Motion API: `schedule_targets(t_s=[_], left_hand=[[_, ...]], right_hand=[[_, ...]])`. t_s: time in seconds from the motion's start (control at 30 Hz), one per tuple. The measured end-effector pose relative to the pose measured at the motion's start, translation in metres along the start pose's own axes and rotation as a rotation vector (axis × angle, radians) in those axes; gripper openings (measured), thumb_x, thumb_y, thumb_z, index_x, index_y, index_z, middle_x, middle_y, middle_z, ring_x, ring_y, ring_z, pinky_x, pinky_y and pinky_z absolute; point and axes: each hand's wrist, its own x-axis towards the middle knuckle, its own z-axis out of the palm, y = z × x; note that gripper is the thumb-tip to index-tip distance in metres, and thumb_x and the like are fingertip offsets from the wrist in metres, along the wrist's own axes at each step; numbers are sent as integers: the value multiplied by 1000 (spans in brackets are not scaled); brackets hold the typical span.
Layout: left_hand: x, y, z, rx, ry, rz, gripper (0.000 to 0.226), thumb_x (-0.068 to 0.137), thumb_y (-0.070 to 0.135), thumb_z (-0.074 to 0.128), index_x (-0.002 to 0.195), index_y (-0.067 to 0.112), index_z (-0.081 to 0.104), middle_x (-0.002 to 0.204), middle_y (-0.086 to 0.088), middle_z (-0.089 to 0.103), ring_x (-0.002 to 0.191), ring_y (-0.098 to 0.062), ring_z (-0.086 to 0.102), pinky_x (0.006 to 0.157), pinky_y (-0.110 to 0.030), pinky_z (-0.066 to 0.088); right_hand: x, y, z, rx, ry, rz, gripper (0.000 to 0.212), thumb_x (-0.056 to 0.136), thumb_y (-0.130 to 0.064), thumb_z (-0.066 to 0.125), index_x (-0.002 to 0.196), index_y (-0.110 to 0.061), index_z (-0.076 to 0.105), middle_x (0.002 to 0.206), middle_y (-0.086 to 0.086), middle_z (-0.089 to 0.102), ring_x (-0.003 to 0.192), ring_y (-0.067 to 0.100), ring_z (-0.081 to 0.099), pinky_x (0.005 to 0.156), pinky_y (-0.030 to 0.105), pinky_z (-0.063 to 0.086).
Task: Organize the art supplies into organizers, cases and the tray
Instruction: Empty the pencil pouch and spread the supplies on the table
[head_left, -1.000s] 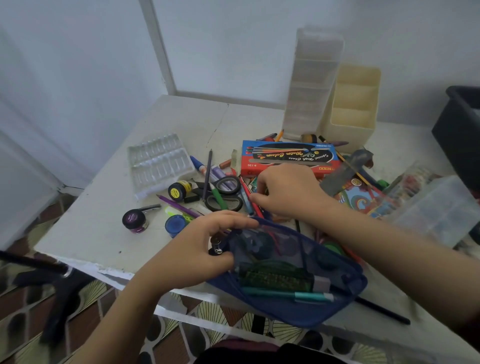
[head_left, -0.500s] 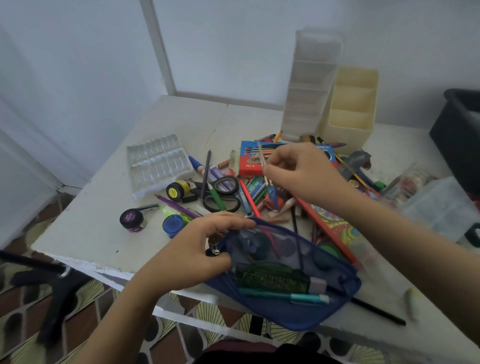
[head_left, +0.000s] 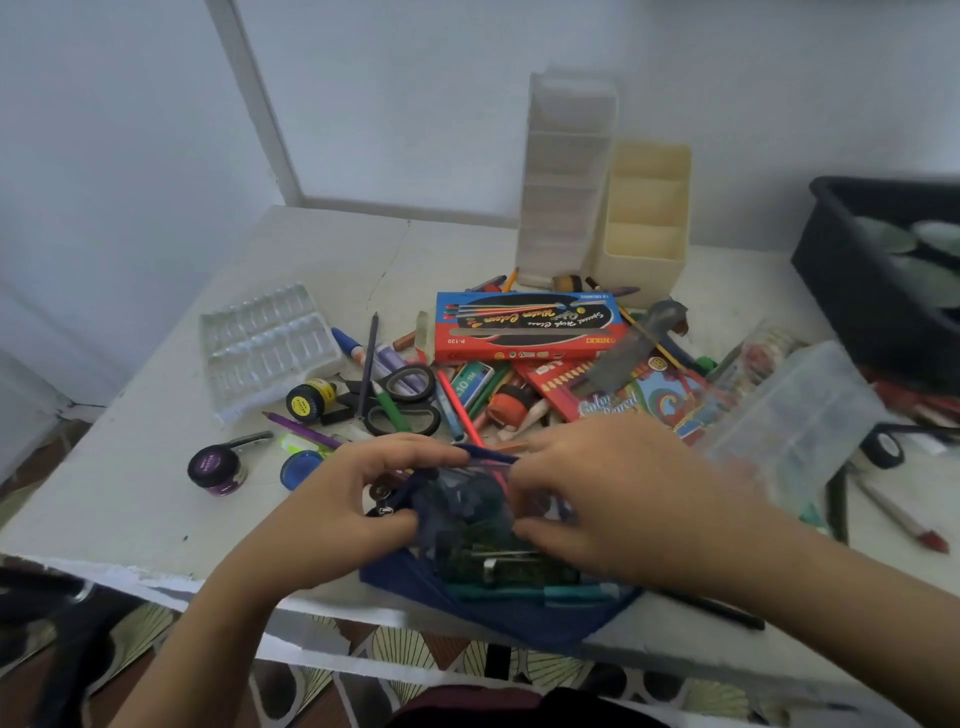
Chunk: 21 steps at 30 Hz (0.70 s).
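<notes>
Pencil case (head_left: 498, 613), blue mesh, lies at the worktop's (head_left: 130, 493) near edge, partly overhanging it. Its long axis runs along that edge and its mouth faces the pile of supplies (head_left: 460, 405) behind. Left hand (head_left: 332, 514) pinches its left rim by the zipper pull (head_left: 382, 501). Right hand (head_left: 623, 499), nearer the pile, curls at the mouth; I cannot tell whether it holds anything.
</notes>
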Motion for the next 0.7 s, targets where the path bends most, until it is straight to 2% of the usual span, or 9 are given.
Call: schedule_targets(t_s=[0.1, 0.2, 0.27, 0.37, 0.43, 0.5, 0.57, 0.63, 0.7], left_hand=[[4, -1, 1, -5, -7, -2, 54, 59, 30, 56, 107, 53, 61, 112, 28, 61, 108, 4, 57, 80, -8, 47], [9, 1, 3, -18, -17, 10, 54, 57, 34, 53, 107, 50, 63, 112, 25, 63, 107, 3, 58, 81, -10, 48], [10, 3, 6, -61, -35, 15, 51, 58, 29, 55, 105, 47, 66, 112, 22, 63, 107, 1, 59, 79, -12, 50], [13, 6, 11, -101, -47, 24, 52, 67, 5, 57, 104, 39, 70, 109, 21, 64, 105, 0, 60, 76, -12, 51], [14, 8, 13, -110, -44, 20, 52, 71, -5, 56, 107, 31, 69, 109, 22, 64, 104, 2, 60, 74, -11, 51], [15, 8, 14, -112, -43, 19, 53, 73, -11, 55, 108, 27, 68, 109, 22, 64, 104, 2, 60, 74, -12, 52], [17, 8, 15, -108, -44, 12, 53, 75, -13, 55, 109, 26, 68, 110, 20, 64, 106, -1, 60, 75, -16, 53], [18, 9, 17, -97, -53, 18, 49, 72, -3, 57, 109, 27, 67, 110, 20, 64, 107, -2, 60, 78, -19, 54], [20, 11, 18, -119, -70, 11, 49, 68, 5, 54, 109, 29, 67, 110, 20, 64, 108, -3, 60, 78, -22, 55]], right_hand=[[-12, 1, 1, 20, 77, 34, 7, 74, -36, 63, 72, -29, 64, 75, -7, 46, 61, 10, 42, 43, 23, 32], [-24, 4, 1, 39, 18, 152, 16, 86, -34, 56, 101, -33, 61, 92, -6, 33, 81, 10, 36, 62, 28, 36], [-33, 10, -4, 9, -67, 186, 24, 87, -39, 56, 111, -36, 56, 99, -8, 33, 89, 9, 37, 70, 27, 37], [-38, 23, -18, 245, -110, 210, 19, 83, -45, 58, 101, -38, 62, 104, -17, 41, 89, -2, 45, 75, 18, 43], [-34, 42, -26, 444, 8, 301, 11, 82, -42, 57, 88, -36, 64, 93, -20, 49, 80, -5, 50, 68, 10, 43], [-25, 74, -27, 348, 156, 418, 5, 87, -30, 59, 83, -30, 63, 80, -19, 51, 70, -3, 52, 61, 6, 40], [-14, 110, -17, 109, 199, 611, 9, 88, -24, 59, 87, -19, 67, 76, -11, 51, 69, 5, 51, 58, 13, 37], [-4, 136, -3, -16, 180, 801, 19, 85, -26, 59, 91, -10, 68, 83, 1, 57, 76, 16, 55, 62, 26, 42], [4, 146, 8, -35, 110, 894, 23, 84, -30, 61, 93, -10, 67, 84, 3, 60, 78, 19, 57, 58, 26, 42]])
